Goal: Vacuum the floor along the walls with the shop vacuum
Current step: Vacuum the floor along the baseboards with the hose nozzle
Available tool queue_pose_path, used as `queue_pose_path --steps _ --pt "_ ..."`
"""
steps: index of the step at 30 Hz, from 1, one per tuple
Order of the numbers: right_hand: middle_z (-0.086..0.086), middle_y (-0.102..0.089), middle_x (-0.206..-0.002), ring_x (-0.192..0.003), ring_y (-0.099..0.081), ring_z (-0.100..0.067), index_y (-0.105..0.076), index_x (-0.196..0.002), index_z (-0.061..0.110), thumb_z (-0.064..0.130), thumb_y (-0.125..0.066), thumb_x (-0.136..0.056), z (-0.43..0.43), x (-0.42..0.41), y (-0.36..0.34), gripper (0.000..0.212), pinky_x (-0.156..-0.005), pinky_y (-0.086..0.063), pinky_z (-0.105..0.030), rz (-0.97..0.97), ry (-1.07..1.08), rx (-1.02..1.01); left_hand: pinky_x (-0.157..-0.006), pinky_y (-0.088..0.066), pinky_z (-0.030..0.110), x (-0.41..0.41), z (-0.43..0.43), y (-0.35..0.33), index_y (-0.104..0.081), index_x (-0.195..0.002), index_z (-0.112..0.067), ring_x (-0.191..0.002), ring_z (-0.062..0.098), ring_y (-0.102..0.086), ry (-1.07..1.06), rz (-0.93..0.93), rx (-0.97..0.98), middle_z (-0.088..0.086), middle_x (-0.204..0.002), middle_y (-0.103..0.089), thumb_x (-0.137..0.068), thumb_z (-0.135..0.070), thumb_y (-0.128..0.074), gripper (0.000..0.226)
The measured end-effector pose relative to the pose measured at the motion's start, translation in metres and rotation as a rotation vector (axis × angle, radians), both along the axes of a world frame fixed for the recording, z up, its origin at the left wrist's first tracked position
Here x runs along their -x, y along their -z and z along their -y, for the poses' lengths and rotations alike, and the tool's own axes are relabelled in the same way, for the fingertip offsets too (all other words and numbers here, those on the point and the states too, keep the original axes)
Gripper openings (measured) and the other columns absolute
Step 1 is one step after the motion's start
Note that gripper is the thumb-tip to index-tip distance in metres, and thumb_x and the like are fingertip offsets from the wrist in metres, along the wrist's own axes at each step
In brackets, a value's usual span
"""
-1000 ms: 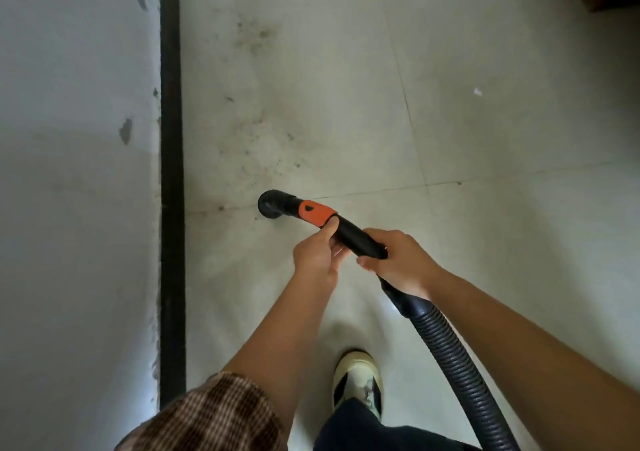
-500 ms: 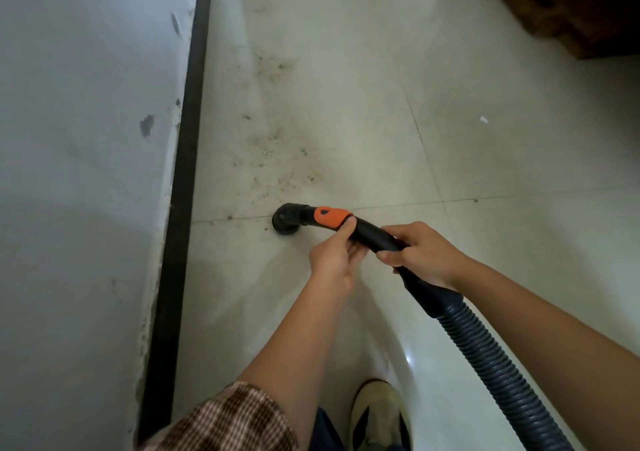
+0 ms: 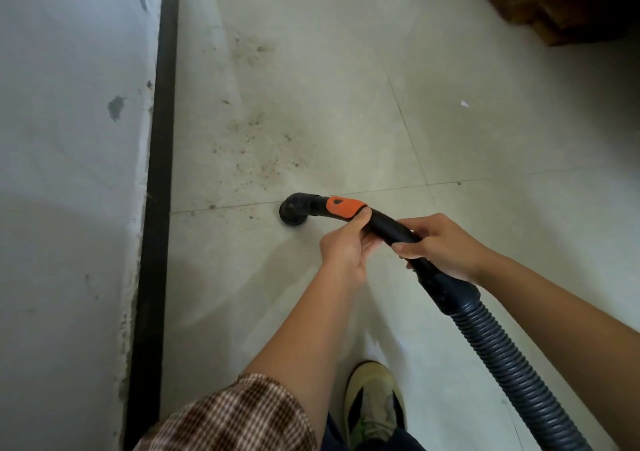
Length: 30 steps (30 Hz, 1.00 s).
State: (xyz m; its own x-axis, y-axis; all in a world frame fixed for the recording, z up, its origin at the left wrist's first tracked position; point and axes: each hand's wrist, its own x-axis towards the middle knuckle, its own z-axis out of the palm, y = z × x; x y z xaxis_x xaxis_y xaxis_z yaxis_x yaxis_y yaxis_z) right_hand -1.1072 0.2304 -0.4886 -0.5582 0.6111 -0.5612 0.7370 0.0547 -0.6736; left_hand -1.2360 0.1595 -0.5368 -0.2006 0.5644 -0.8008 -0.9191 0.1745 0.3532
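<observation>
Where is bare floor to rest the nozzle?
Bare tile lies between the baseboard and the left hand, and beyond the right hand up to the white scrap. Crowded: grit ahead of the nozzle; wand, hose and shoe near you.

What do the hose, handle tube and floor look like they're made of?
Hose: flexible dark plastic, matte, judging by its corrugated ribs. Handle tube: rigid black plastic, slight sheen; its orange band may be rubbery. Floor: pale tile, likely ceramic, with thin joint lines and soft glare.
</observation>
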Motion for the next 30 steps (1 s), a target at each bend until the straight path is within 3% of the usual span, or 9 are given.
queue_pose_path --steps 7,13,20,26,30 --pt "-0.006 -0.06 -0.069 -0.062 -0.059 -0.017 -0.066 -0.1 0.0 0.01 -0.065 -0.087 0.002 0.017 0.001 0.016 -0.068 -0.048 -0.033 0.031 -0.023 -0.007 -0.09 -0.054 0.031 0.014 0.007 0.005 -0.064 -0.107 0.002 -0.098 0.024 -0.069 -0.035 -0.012 -0.032 0.02 -0.113 -0.069 -0.09 -0.005 -0.068 0.019" --pt "-0.005 -0.071 -0.072 -0.062 -0.064 -0.021 -0.072 -0.095 0.024 0.021 -0.073 -0.08 0.014 0.036 0.003 0.016 -0.063 -0.053 -0.03 0.052 -0.094 -0.272 -0.088 -0.054 0.031 0.029 0.012 0.009 -0.061 -0.116 0.003 -0.095 0.023 -0.069 -0.039 -0.043 -0.045 0.021 -0.116 -0.067 -0.092 -0.006 -0.065 0.027" --pt "-0.009 -0.067 -0.068 -0.063 -0.06 -0.023 -0.068 -0.082 0.019 0.022 -0.072 -0.08 0.021 0.055 0.005 0.006 -0.057 -0.048 -0.028 0.118 -0.187 -0.415 -0.086 -0.054 0.028 0.038 0.022 0.011 -0.062 -0.116 0.001 -0.096 0.02 -0.069 -0.024 -0.069 -0.022 0.018 -0.114 -0.069 -0.091 -0.009 -0.066 0.027" --pt "-0.011 -0.069 -0.073 -0.07 -0.064 -0.026 -0.071 -0.087 0.017 0.022 -0.073 -0.079 0.027 0.069 0.005 0.01 -0.064 -0.053 -0.032 0.102 -0.213 -0.41 -0.065 -0.058 0.02 0.053 0.032 0.011 -0.062 -0.113 0.001 -0.085 0.016 -0.069 -0.054 -0.093 -0.012 0.018 -0.111 -0.069 -0.09 -0.008 -0.067 0.024" --pt "-0.011 -0.07 -0.073 -0.068 -0.064 -0.026 -0.072 -0.086 0.017 0.021 -0.073 -0.078 0.03 0.073 0.003 0.009 -0.06 -0.05 -0.03 0.103 -0.221 -0.402 -0.063 -0.058 0.019 0.056 0.037 0.01 -0.063 -0.107 -0.003 -0.083 0.015 -0.069 -0.053 -0.094 -0.01 0.017 -0.11 -0.069 -0.09 -0.008 -0.067 0.018"
